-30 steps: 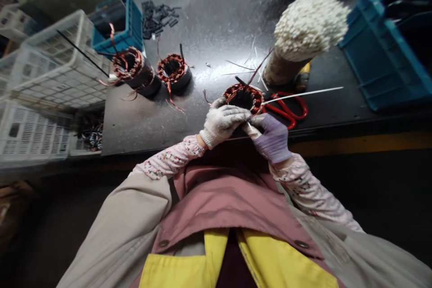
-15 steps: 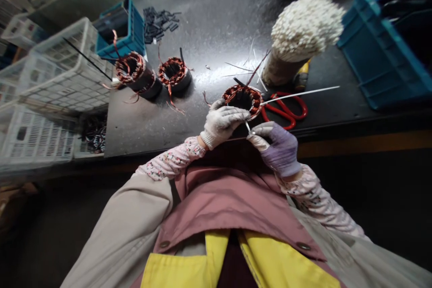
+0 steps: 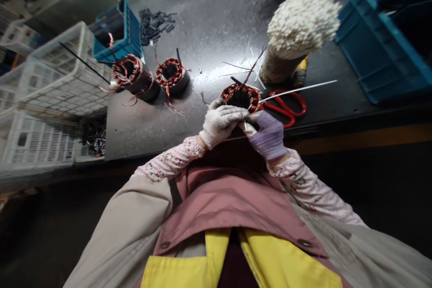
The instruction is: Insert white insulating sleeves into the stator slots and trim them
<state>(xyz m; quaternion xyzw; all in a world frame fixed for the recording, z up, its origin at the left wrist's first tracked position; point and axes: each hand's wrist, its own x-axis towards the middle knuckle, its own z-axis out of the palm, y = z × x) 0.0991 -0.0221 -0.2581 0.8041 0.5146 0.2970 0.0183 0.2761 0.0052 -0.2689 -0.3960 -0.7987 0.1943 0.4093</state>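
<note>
Holding a copper-wound stator (image 3: 240,98) just behind the front edge of a dark workbench (image 3: 162,132), the white-gloved left hand (image 3: 220,124) curls its fingers closed over the near rim. The purple-gloved right hand (image 3: 266,135) sits tight against it, fingertips pinched together, whatever they pinch hidden. Both forearms angle inward. Red-handled scissors (image 3: 285,114) lie just right of the stator, under a long white strip (image 3: 299,90). Open bench stretches beyond, with two more stators (image 3: 168,76) well off to the left.
</note>
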